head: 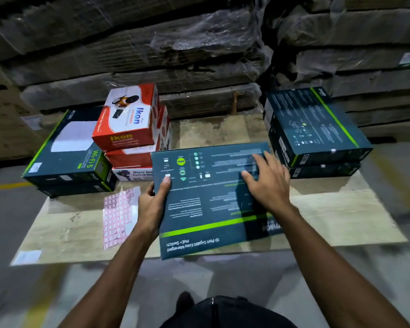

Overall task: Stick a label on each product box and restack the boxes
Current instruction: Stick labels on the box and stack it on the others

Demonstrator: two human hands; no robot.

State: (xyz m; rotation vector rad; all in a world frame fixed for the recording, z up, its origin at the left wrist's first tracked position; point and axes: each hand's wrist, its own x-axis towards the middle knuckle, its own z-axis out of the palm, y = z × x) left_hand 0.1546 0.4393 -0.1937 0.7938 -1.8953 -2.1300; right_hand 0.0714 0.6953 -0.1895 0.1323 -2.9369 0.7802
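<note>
— Head view, counts?
— Two hands. One switch box (213, 200) in hand. Two dark boxes stacked right (317, 129), two more stacked left, WI-FI 5 box (66, 150) on top. Three red-white Ikon boxes (128, 117) piled between left stack and switch box. One label sheet (120, 216), pink-red grid, flat beside left hand.
— Surface, room?
— Flat cardboard (341, 216) over grey floor (21, 223), yellow line at left. Behind: wrapped stacks of flattened cartons (175, 43). Frame blurred.
— Box look, place?
— Dark teal, lime stripe, back face up, print upside down to camera: "Gigabit Easy Managed PoE+ Switch". Centre, over cardboard, near edge tilted toward camera; resting or lifted, cannot tell.
— Grip?
— Left hand (152, 204) grips left edge, thumb on top, fingers curled under. Right hand (268, 183) flat on top face, fingers spread, pressing, not pinching.
</note>
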